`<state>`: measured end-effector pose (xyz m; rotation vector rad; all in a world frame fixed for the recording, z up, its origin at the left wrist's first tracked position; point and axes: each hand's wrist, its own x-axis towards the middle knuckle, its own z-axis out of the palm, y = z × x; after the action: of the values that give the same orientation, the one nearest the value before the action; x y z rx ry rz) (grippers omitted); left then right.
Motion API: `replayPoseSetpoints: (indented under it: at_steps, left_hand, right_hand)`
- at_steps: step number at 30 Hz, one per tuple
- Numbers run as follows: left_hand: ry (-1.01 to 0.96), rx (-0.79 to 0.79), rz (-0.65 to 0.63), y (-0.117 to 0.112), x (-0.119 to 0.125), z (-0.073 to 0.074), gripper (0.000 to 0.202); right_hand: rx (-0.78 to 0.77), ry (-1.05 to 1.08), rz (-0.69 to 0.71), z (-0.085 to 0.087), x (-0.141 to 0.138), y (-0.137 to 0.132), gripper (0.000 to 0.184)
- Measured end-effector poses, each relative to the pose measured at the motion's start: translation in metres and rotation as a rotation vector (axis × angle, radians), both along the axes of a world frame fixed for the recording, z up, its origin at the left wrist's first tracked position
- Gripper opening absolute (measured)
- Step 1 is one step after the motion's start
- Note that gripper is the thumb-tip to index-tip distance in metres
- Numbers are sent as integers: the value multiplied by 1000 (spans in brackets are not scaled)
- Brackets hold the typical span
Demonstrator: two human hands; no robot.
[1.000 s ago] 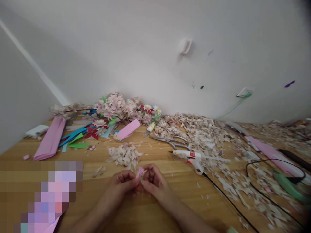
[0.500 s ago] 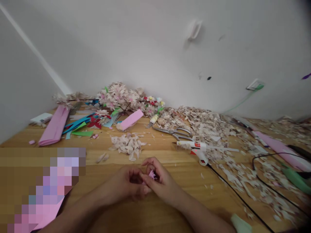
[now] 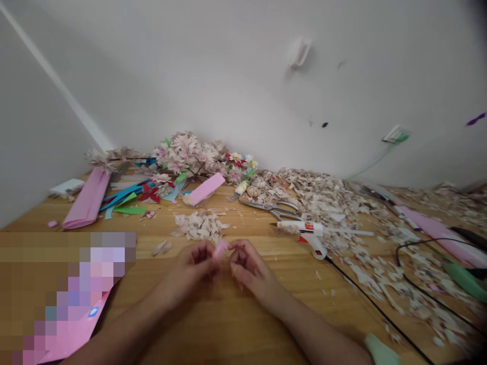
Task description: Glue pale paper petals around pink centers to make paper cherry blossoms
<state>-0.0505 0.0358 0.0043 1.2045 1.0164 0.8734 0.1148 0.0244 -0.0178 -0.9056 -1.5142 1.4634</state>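
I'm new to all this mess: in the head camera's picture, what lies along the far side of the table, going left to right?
Folded pink paper → green paper strip → paper flowers → pink paper block → scissors → glue gun → black cable.

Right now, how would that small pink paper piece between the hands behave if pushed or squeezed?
The pink paper piece looks thin and tiny, so probably very light and floppy. Pinched between left hand and right hand, it likely crumples easily, and wouldn't roll.

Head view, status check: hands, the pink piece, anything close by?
Left hand and right hand pinch small pink paper piece between fingertips, above wooden table. Cut petal pile just beyond; glue gun off right, untouched.
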Motion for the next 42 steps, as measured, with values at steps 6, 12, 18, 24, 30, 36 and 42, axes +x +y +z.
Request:
replayPoseSetpoints:
  at_steps: [6,12,18,24,30,36,42]
  left_hand:
    - [530,448,491,35,-33,0,26]
    - [614,506,398,52,-34,-24,26]
    - [601,484,256,45,-23,-32,27]
    - [508,444,164,27,-12,-20,28]
    - [473,300,316,25,-17,-14,43]
    - [400,236,413,24,-19,-11,41]
    - [366,283,325,18,-16,-14,32]
  right_hand:
    - [320,-530,-249,14,-7,24,15]
    - [717,-962,-33,30,-27,70,48]
    - [811,-1025,170,14,-31,84,35]
    - [748,-1012,185,24,8,48,42]
    - [630,-908,-67,39,71,11,27]
    - [432,-1026,-475,32,143,-12,26]
    - [394,-956,-788,11,179,7,32]
